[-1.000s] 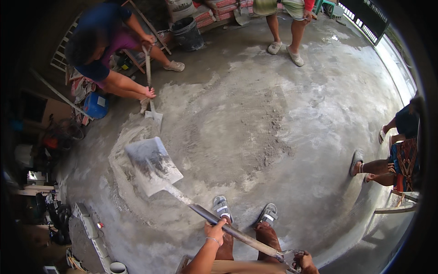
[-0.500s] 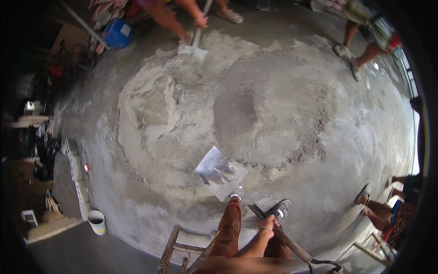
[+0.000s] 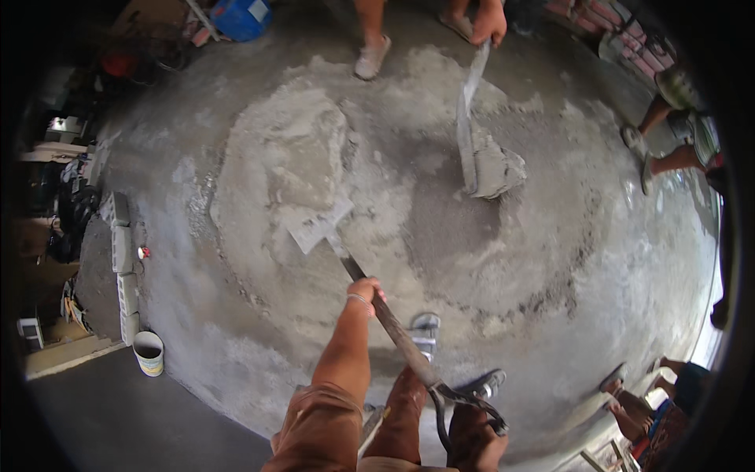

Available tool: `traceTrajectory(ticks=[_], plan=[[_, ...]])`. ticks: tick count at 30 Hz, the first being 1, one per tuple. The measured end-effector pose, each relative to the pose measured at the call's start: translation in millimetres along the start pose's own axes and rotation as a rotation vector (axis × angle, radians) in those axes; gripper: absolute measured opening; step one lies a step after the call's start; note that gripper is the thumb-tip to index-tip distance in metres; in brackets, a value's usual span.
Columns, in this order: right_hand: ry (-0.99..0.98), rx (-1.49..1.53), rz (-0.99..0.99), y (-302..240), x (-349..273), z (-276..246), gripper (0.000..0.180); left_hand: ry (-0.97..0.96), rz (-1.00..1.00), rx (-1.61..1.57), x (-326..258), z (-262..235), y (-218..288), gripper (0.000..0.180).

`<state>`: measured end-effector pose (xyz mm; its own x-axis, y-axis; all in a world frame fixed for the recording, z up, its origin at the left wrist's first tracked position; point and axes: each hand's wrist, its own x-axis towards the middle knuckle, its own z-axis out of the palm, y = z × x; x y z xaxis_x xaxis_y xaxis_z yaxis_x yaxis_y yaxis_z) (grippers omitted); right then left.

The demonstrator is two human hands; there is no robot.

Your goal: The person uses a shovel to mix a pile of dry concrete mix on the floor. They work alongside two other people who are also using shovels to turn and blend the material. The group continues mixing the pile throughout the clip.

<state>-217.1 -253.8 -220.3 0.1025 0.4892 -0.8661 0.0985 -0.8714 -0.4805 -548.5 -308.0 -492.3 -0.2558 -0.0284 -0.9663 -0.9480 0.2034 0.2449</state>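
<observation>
Near shovel (image 3: 403,340): front of the blade buried in the wet mix (image 3: 303,169); end of the handle obscured by the right hand (image 3: 486,450). Co-worker (image 3: 489,23) and blue drum (image 3: 240,19): cut off by the top edge. Far shovel (image 3: 465,141): blade face covered by its load (image 3: 499,167). Left-rim items (image 3: 69,200): too dark to identify.

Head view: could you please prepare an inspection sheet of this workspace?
Surface: concrete floor, partly covered by grey mortar-like mix.
Things: D-handled shovel, blade at the mix; co-worker's shovel, loaded with mix.
Clutter: white bucket and concrete blocks at left; blue container at upper left.
Hands: left hand grips the shaft; right hand is at the D-handle.
Cables: nothing seen.
Surroundings: co-workers' legs at top and right.
</observation>
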Motion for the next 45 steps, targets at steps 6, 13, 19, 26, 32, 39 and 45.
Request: traceTrajectory(ticks=[6, 13, 19, 26, 32, 39, 45], plan=[[-0.002, -0.137, 0.043, -12, 7, -32, 0.025, 0.019, 0.116, 0.016, 20, 3, -47, 0.010], [-0.066, 0.071, 0.066, 50, 27, -134, 0.006, 0.101, 0.053, 0.106, 11, 1, -117, 0.009], [0.044, 0.197, 0.120, 113, 9, -259, 0.012, 0.169, 0.061, 0.218, -63, 19, -221, 0.010], [0.208, 0.242, 0.138, 201, -11, -398, 0.015, 0.142, 0.179, 0.463, -173, 37, -307, 0.018], [-0.098, 0.050, 0.324, 244, 24, -468, 0.022, 0.216, 0.525, 1.001, -223, 83, -324, 0.059], [-0.135, 0.098, 0.310, 201, 33, -506, 0.018, 0.053, 0.501, 0.558, -308, 83, -335, 0.048], [0.013, 0.208, 0.148, 137, 8, -446, 0.008, 0.049, 0.180, -0.084, -232, 36, -316, 0.016]])
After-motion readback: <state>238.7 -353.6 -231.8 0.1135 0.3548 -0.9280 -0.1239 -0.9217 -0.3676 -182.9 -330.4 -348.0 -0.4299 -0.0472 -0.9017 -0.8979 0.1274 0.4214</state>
